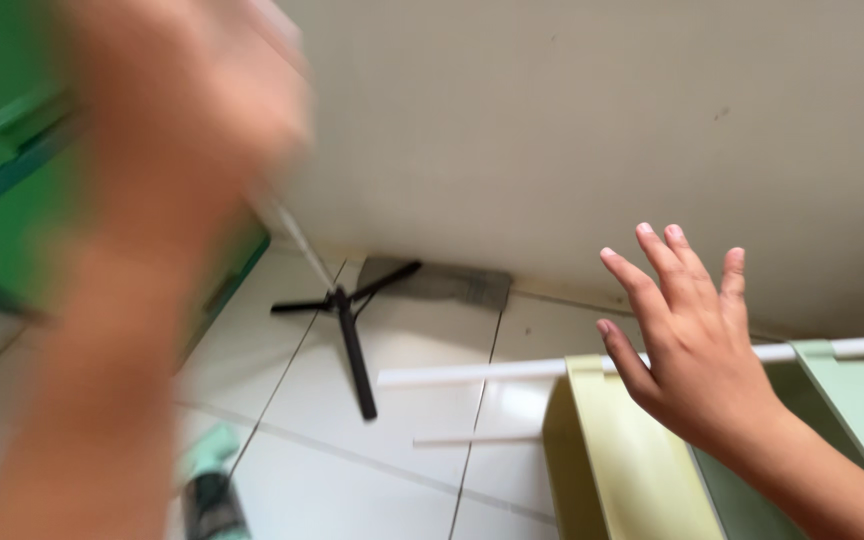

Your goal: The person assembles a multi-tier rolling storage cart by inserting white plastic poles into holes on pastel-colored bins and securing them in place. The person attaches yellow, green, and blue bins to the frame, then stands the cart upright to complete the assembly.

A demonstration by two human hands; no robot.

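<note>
Head view: right hand [697, 355] spread open, fingers apart, hovering just over white rod [472, 372] and yellow-green panel [617, 450], gripping nothing. Left hand [182, 120] blurred near pole [297, 235] of black tripod stand [352, 330]; grip unreadable. Stand on tiled floor [412, 450], against wall [602, 130].

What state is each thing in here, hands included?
Left hand: raised, blurred, grip unclear.
Right hand: open, fingers spread, holding nothing.
White rod: lying level across the yellow-green panel.
Black three-legged stand: on the tiled floor by the wall.
</note>
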